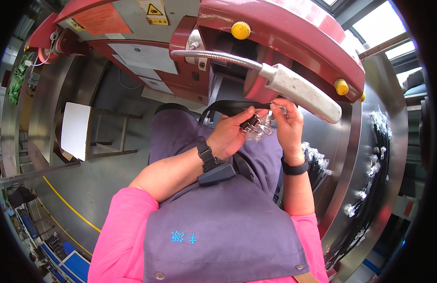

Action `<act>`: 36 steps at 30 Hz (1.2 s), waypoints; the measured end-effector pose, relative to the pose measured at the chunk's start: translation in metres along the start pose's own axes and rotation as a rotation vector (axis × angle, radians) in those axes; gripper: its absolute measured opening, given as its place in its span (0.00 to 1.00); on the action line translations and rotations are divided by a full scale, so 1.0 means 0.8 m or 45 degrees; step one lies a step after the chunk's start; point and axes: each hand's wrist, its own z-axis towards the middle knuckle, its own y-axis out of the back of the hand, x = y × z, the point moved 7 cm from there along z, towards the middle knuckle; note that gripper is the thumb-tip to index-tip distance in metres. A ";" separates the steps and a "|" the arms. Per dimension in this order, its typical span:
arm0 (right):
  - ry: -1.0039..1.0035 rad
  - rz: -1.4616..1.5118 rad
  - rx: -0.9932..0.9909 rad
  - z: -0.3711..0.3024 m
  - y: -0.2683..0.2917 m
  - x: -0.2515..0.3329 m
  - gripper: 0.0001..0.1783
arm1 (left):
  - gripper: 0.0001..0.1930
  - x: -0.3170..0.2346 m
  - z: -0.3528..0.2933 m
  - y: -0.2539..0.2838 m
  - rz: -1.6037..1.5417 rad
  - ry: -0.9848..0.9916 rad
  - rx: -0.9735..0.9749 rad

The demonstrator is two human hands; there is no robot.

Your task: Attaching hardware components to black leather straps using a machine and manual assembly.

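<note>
A black strap (223, 108) runs across in front of me, just below the red machine, and hangs in a loop at its left end. My left hand (229, 134) is closed on it, thumb on top. My right hand (290, 125) pinches the strap's right end between thumb and fingertips. Between the hands hangs metal hardware in clear plastic wrap (260, 131), beside a dark fitting (249, 123). The exact shape of the hardware is hard to make out through the plastic.
The red machine (279, 28) stands right ahead, its pale lamp (305, 92) on a flexible neck close above my right hand. On the right, black straps with plastic-wrapped ends (376, 155) lie on a metal table, with more (317, 160) nearer me. A white-topped stool (76, 132) stands left.
</note>
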 end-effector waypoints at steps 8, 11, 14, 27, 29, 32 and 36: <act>0.471 -0.365 -0.015 -0.013 0.008 0.049 0.07 | 0.12 0.012 -0.004 0.004 -0.030 0.116 -0.011; 0.864 -0.536 0.133 -0.028 0.000 0.090 0.11 | 0.10 0.010 -0.008 0.005 -0.132 0.084 0.037; 1.045 -0.696 0.310 -0.042 -0.002 0.099 0.20 | 0.09 0.013 -0.011 0.013 -0.056 0.208 0.050; -0.151 -0.133 0.157 -0.041 0.007 0.025 0.13 | 0.12 0.009 -0.010 0.030 0.107 0.090 -0.005; -0.341 0.052 0.118 -0.039 0.007 0.011 0.12 | 0.11 0.007 -0.009 0.030 0.079 0.069 0.011; -0.156 0.036 0.070 -0.032 0.003 0.021 0.10 | 0.09 0.004 -0.010 0.023 0.040 0.064 -0.004; -0.083 0.018 0.034 -0.025 -0.001 0.031 0.06 | 0.09 0.005 -0.007 0.018 0.011 0.055 0.009</act>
